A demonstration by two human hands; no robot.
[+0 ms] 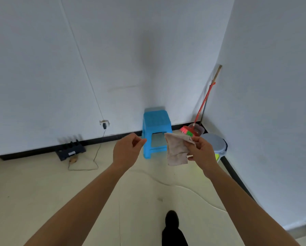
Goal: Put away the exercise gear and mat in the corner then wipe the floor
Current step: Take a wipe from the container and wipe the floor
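A dingy white cloth hangs in the air in front of a blue plastic stool. My right hand pinches the cloth's upper right edge between thumb and fingers. My left hand is raised to the left of the cloth, apart from it, with fingers loosely curled and thumb near the fingertips, holding nothing. The beige floor spreads below both arms. No exercise gear or mat is in view.
A red broom leans in the right corner beside a clear dustpan and a grey-lidded bucket. A black router with a cable sits by the left wall. My black shoe is on the floor.
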